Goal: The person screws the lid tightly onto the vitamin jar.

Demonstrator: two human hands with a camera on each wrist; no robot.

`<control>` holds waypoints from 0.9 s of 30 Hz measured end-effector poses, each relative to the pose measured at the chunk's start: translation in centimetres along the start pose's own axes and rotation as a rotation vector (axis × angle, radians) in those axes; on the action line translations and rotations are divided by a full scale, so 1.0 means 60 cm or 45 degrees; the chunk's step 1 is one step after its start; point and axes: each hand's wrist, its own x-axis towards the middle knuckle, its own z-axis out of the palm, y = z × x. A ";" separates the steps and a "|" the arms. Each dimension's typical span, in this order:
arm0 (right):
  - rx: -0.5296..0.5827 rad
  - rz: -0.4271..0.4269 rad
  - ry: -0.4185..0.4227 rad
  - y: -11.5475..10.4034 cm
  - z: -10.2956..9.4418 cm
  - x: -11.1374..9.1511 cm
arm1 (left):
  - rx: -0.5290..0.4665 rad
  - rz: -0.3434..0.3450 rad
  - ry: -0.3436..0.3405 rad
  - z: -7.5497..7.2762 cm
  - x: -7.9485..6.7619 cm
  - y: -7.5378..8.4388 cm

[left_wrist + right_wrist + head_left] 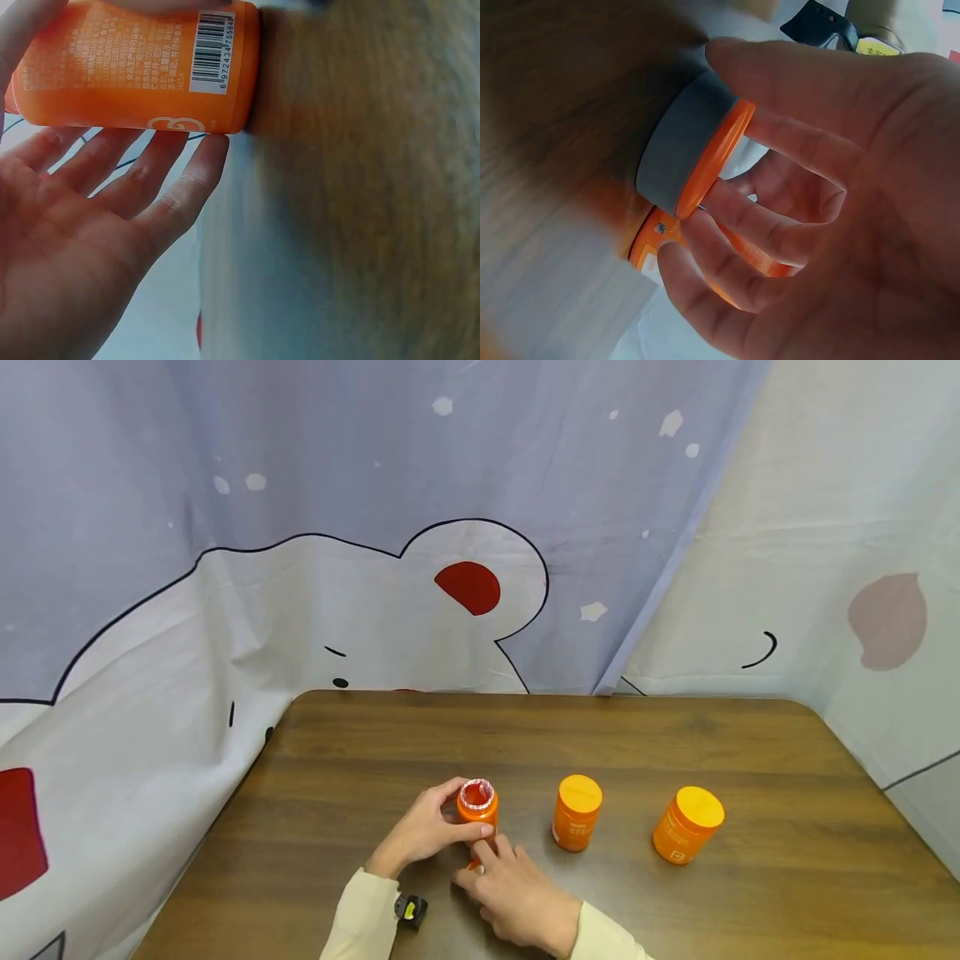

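Note:
An orange plastic jar [477, 814] stands upright on the table without a lid, its mouth ringed with torn silver foil. My left hand [427, 827] holds it, thumb at the front and fingers round the far side. Printed text and a barcode cover its side, where the left hand [82, 217] touches it. Just in front of the jar, my right hand [521, 893] has its thumb and fingers round a lid [720, 154] with an orange face and a dark grey side. Most of that lid is hidden by the hand in the head view.
Two more orange jars with yellow-orange lids stand to the right, a nearer jar [576, 814] and a farther jar [684, 827]. A small black device [411, 910] sits at the left wrist. A patterned curtain [480, 468] hangs behind the brown wooden table [360, 735].

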 end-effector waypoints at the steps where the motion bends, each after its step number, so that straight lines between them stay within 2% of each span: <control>1: -0.003 0.005 0.018 0.000 0.001 -0.001 | 0.016 -0.003 0.005 0.000 0.000 -0.001; 4: -0.010 0.017 0.041 -0.002 0.003 -0.005 | 0.034 -0.005 0.022 0.002 0.000 -0.002; 9: 0.039 0.031 0.004 0.000 0.002 -0.008 | 0.069 0.012 0.045 0.002 0.000 -0.005; 13: 0.159 0.057 -0.032 0.005 -0.005 -0.009 | 0.060 0.040 0.056 0.002 0.002 -0.008; 17: 0.360 0.083 -0.068 0.015 -0.028 -0.015 | 0.036 0.050 0.068 0.004 0.004 -0.007; 21: 0.555 0.018 -0.013 0.029 -0.054 -0.022 | 0.035 0.059 0.054 0.002 0.000 0.009; 27: 0.806 -0.086 0.170 0.050 -0.072 -0.017 | 0.107 0.083 0.035 -0.008 -0.015 0.047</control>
